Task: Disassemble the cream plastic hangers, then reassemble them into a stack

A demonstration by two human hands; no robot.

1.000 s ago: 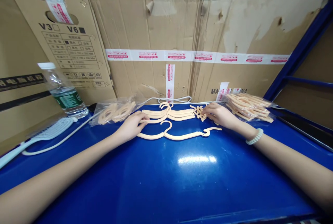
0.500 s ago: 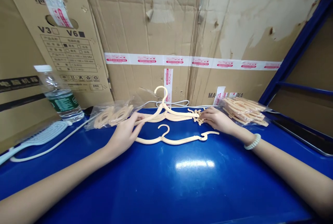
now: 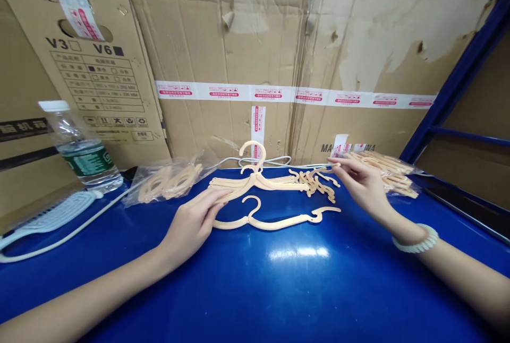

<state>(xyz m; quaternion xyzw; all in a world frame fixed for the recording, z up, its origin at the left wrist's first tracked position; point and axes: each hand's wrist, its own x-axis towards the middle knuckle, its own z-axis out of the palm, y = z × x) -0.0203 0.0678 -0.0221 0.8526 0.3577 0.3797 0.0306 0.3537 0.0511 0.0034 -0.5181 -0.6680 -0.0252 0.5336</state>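
My left hand [image 3: 199, 215] is closed around the left arm of a cream plastic clothes hanger [image 3: 243, 186], its hook pointing up. Other hangers lie behind it, partly overlapped. In front, flat on the blue table, rests another hanger [image 3: 279, 222] with a small curved hook piece [image 3: 324, 213] at its right end. My right hand [image 3: 360, 186] is raised just right of a pile of small cream hook pieces [image 3: 316, 183]. Its thumb and forefinger come together in a pinch; whatever may be between them is too small to make out.
Bagged cream rings [image 3: 167, 181] and a water bottle [image 3: 85, 152] stand at the left, near a pale blue hairbrush [image 3: 59, 210]. On the right are bagged cream parts [image 3: 394, 176] and a dark phone-like slab [image 3: 470, 213]. Cardboard [image 3: 231, 56] walls the back; a white cable [image 3: 274, 161] runs along it.
My right hand has drawn back to the right and up from the hanger's right end, uncovering the pile of hook pieces. The held hanger has come slightly lower, with my left hand still on it.
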